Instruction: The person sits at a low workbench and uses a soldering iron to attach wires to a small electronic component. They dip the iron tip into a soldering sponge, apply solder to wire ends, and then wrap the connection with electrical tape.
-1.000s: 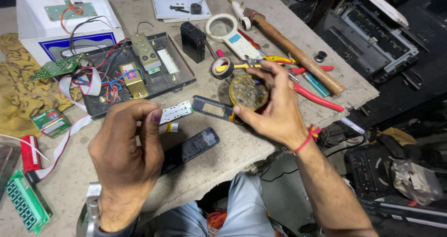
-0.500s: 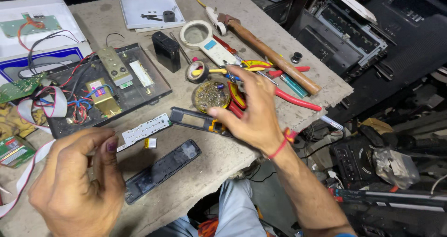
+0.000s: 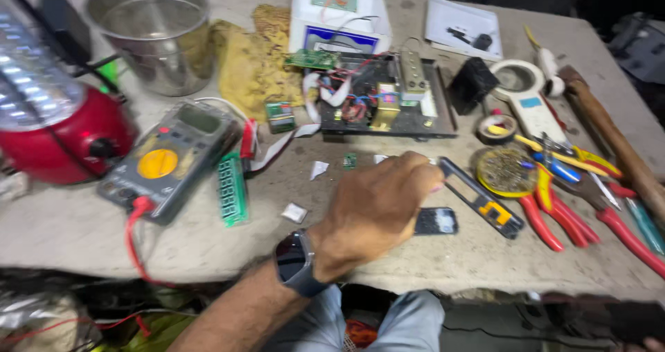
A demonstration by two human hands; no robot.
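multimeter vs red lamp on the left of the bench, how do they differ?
The multimeter is grey with a yellow dial and lies flat on the table; the lamp has a rounded red base and stands upright. A red lead plugs into the multimeter, while the lamp carries a black knob. Both sit to the left of the left hand.

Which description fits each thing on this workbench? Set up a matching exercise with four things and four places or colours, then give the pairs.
Things:
1. multimeter
2. steel pot
3. left hand
4. pliers

Descriptions:
A. red handles, at the right beside a round tin
B. far left corner of the table, shiny
C. grey with a yellow dial, red lead attached
D. over a dark flat casing, smartwatch on the wrist

Pairs: 1-C, 2-B, 3-D, 4-A
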